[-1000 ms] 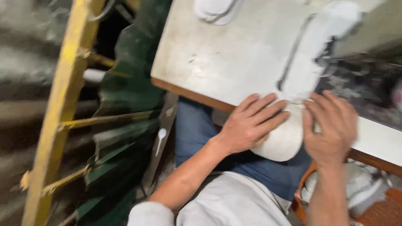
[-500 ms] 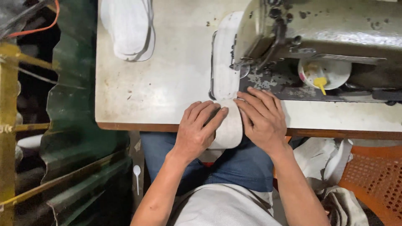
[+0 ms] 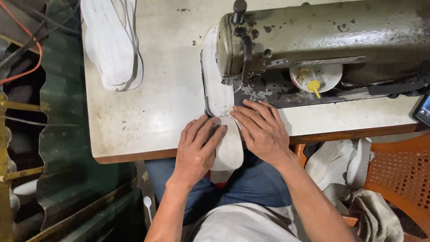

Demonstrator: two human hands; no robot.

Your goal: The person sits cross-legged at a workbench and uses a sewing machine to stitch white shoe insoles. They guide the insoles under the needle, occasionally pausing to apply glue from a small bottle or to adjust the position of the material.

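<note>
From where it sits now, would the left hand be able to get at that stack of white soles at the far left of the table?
Probably yes. The left hand lies flat on the white sole piece at the table's near edge, and only bare tabletop lies between it and the stack of white soles. The sewing machine stands off to the right.

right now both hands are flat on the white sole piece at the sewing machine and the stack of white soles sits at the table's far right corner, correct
Not quite. The head view shows the stack of white soles at the table's far left corner, not the right. The left hand and right hand do lie flat on the white sole piece at the sewing machine.
</note>
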